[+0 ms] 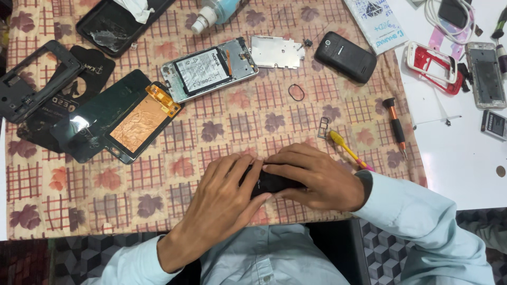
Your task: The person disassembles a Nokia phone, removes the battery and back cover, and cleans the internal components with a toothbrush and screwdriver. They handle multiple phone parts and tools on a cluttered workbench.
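**Both hands clamped on a dark phone body lying crosswise at the table's near edge**

Far left on the leaf-patterned checked tablecloth [222, 132] lies an empty black plastic phone frame [31, 79]. Next to it is a dark glass screen panel, copper foil backing upward [138, 122], and beyond that an opened silver phone chassis with its white-labelled battery showing [208, 68].

Moving toward the middle, the left hand [224, 200] comes in from the lower left. Its fingers wrap over the left end of a small black handset-shaped body [272, 182], mostly hidden under both palms. The right hand [317, 177] covers the right end from the other side, fingertips meeting those of the left over the top. Both grips are closed snugly around this piece. Its long axis runs left to right, roughly parallel to the near table edge, and it sits low against the cloth just in front of the person's light blue shirt [274, 253]. Neither hand is nearer than the other; each holds one end.

To the right, well apart from the hands, are a thin black rubber ring [296, 92], a small metal card tray [322, 127], a yellow-handled pry tool [346, 149] whose pink end nearly reaches the right wrist, and an orange-and-black precision screwdriver [396, 126]. A black closed phone [346, 57] rests farther back
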